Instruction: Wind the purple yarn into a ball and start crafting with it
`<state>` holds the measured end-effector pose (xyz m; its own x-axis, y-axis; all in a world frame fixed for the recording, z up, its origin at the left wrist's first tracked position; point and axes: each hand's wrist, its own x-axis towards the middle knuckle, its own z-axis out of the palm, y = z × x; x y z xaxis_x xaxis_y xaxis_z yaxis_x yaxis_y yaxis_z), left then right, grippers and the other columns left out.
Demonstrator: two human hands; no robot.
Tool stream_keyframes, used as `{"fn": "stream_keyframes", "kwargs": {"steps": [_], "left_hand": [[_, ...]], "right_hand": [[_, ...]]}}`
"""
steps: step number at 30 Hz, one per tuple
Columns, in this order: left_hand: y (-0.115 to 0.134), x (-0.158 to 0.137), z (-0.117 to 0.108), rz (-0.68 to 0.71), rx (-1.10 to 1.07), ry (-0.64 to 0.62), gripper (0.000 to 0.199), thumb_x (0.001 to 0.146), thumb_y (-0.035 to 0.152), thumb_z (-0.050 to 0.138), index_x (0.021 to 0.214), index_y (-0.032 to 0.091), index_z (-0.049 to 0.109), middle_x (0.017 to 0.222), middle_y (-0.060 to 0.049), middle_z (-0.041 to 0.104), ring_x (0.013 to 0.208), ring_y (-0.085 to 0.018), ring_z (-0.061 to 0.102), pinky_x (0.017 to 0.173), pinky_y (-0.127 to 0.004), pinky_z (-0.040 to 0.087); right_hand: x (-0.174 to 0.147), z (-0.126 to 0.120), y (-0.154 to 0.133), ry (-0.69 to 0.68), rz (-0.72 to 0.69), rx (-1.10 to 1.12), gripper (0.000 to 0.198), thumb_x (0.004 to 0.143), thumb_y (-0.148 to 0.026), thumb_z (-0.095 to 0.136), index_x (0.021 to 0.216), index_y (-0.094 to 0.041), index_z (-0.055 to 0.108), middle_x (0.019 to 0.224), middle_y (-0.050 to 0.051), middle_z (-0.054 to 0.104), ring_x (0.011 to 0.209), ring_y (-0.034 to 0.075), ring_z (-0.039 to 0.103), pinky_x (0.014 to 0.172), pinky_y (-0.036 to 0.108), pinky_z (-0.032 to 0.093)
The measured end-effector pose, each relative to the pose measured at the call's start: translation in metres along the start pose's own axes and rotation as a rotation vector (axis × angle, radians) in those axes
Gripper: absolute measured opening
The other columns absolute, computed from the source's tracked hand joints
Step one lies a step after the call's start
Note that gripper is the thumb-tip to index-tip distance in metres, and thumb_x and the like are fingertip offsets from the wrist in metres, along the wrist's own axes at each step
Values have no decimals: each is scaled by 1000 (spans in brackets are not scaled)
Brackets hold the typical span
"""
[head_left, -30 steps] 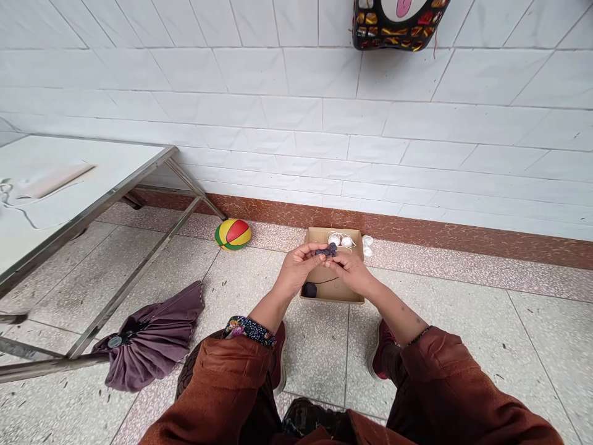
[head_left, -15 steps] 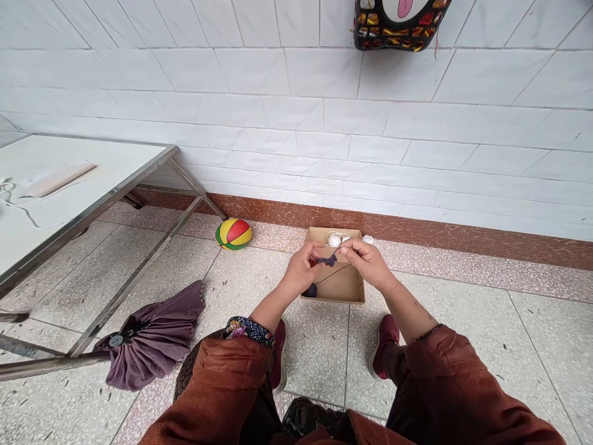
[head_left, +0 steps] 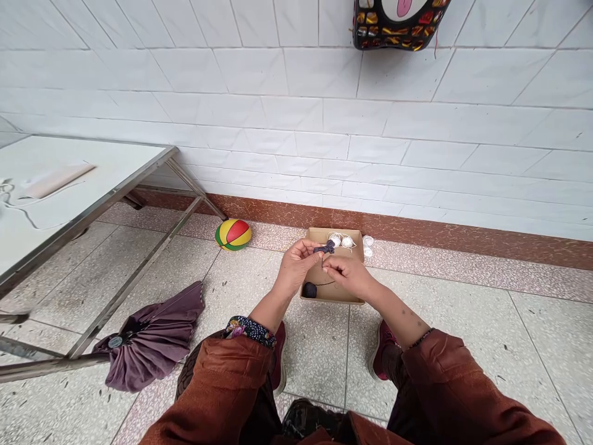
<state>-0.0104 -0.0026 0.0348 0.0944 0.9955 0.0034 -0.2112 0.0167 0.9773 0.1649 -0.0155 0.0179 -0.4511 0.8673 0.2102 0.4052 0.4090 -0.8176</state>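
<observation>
My left hand (head_left: 295,264) is closed on a small dark purple piece of crochet work (head_left: 325,247), pinched between thumb and fingers. Just below and right of it, my right hand (head_left: 348,273) pinches dark yarn (head_left: 322,262) close to the piece. Both hands are over a shallow cardboard box (head_left: 340,301) on the floor. In the box's near left corner lies a dark ball of yarn (head_left: 309,290), its strand running to the right. Balls of white yarn (head_left: 346,241) rest at the far side of the box. Whether a hook is in my right hand I cannot tell.
White spools (head_left: 367,241) stand right of the box by the wall. A colourful ball (head_left: 233,235) and a folded purple umbrella (head_left: 152,340) lie to the left. A metal-framed table (head_left: 115,154) is at far left. A patterned bag (head_left: 393,28) hangs on the wall.
My right hand has moved down and left, from above right of the crochet piece to just below it. My left hand has lifted and turned the piece slightly, uncovering the dark ball.
</observation>
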Motion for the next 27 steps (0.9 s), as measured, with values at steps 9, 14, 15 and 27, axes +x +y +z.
{"fn": "stream_keyframes", "kwargs": {"steps": [9, 14, 15, 27], "left_hand": [[-9, -1, -2, 89, 291, -12, 14, 72, 27, 75, 81, 18, 68, 76, 0, 67, 69, -13, 60, 69, -26, 47], [1, -9, 2, 30, 237, -217, 17, 74, 29, 78, 83, 16, 71, 79, -2, 70, 71, -12, 61, 68, -25, 46], [3, -10, 3, -3, 198, -250, 19, 73, 30, 79, 85, 16, 72, 80, -2, 70, 71, -12, 61, 69, -25, 46], [-3, -1, -1, 21, 85, -12, 21, 71, 27, 80, 83, 17, 66, 75, 0, 68, 67, -11, 61, 68, -25, 49]], "right_hand": [[-1, -22, -12, 82, -137, 112, 17, 98, -32, 58, 93, -22, 70, 85, 3, 70, 75, 16, 63, 71, 28, 48], [4, -40, -2, 266, -44, 75, 15, 95, -31, 61, 90, -21, 71, 85, 3, 71, 80, 18, 63, 76, 31, 48], [5, -40, 1, 287, -13, 63, 15, 94, -31, 61, 90, -21, 71, 85, 3, 70, 81, 18, 63, 76, 31, 48], [2, -1, 4, -1, -86, -125, 21, 101, -28, 49, 93, -21, 67, 90, 5, 69, 83, 19, 62, 76, 30, 47]]}}
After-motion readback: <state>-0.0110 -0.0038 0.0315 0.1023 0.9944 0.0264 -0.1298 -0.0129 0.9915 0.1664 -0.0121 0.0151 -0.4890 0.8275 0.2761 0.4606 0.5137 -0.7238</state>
